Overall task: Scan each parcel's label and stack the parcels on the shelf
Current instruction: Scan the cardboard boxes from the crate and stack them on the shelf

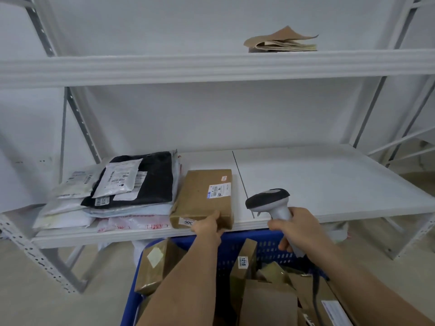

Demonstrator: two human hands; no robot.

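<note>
A brown cardboard parcel [202,198] with a white label lies flat on the white shelf [317,184], right of a pile of soft mailers [113,194]. My left hand [208,228] grips the parcel's near edge, thumb on top. My right hand [294,229] holds a grey barcode scanner [270,203] by its handle, its dark head level with the shelf's front edge and turned left toward the parcel. Below, a blue crate [266,250] holds several more brown parcels, one tagged 1218 [243,264].
A stack of folded brown paper [280,42] lies on the upper shelf. The shelf frame's slanted perforated struts [35,255] stand at left and right. The right half of the lower shelf is bare white board.
</note>
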